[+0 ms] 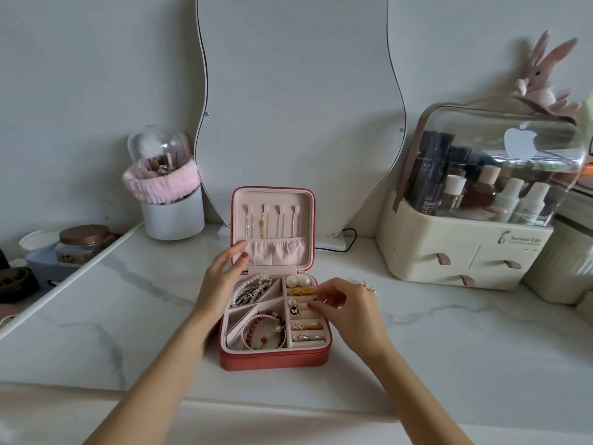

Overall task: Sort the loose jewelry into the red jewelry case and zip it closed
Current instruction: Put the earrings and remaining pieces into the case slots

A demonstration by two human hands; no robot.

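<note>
— Where's the red jewelry case relative to each grip?

— Open on the tabletop, between them. The left hand rests at the case's left edge, fingers nearly straight, touching the raised lid and gripping nothing.

— And the right hand?

— Over the ring rolls on the case's right side, fingers curled toward the gold earrings; whether they pinch anything, I cannot tell. The bracelets lie in a compartment left of it.
</note>
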